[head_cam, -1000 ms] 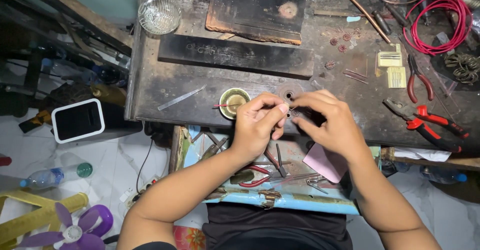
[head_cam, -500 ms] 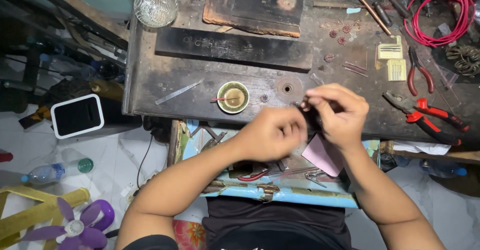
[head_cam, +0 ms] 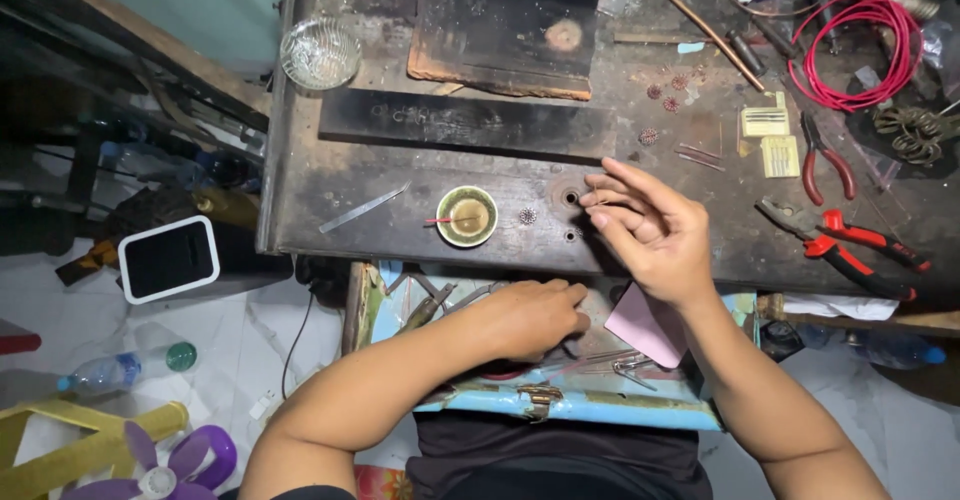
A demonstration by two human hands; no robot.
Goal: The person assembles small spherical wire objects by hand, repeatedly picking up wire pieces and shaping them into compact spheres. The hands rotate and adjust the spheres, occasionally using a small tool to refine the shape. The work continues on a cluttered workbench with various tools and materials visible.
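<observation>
My right hand [head_cam: 655, 230] hovers over the dark workbench [head_cam: 400, 175] beside two small holes [head_cam: 571, 198]. Its fingertips pinch what looks like a tiny wire piece. My left hand [head_cam: 530, 315] is down in the open blue drawer [head_cam: 600, 410] below the bench edge. Its fingers are curled among pliers and tweezers, and what they touch is hidden. A small round filigree piece [head_cam: 527, 216] lies on the bench next to a little green dish [head_cam: 467, 216] with a red-tipped stick in it.
Metal tweezers [head_cam: 362, 209] lie left of the dish. Red-handled pliers [head_cam: 850, 245] and cutters [head_cam: 825, 155] lie at the right, with a red wire coil [head_cam: 850, 50] behind. A dark slab [head_cam: 465, 122], a charred board [head_cam: 510, 30] and a glass bowl [head_cam: 319, 54] stand at the back. A pink pad [head_cam: 645, 325] lies in the drawer.
My hands have parted. The left one dropped from the bench edge into the drawer. The right one stayed over the bench and spread its fingers a little.
</observation>
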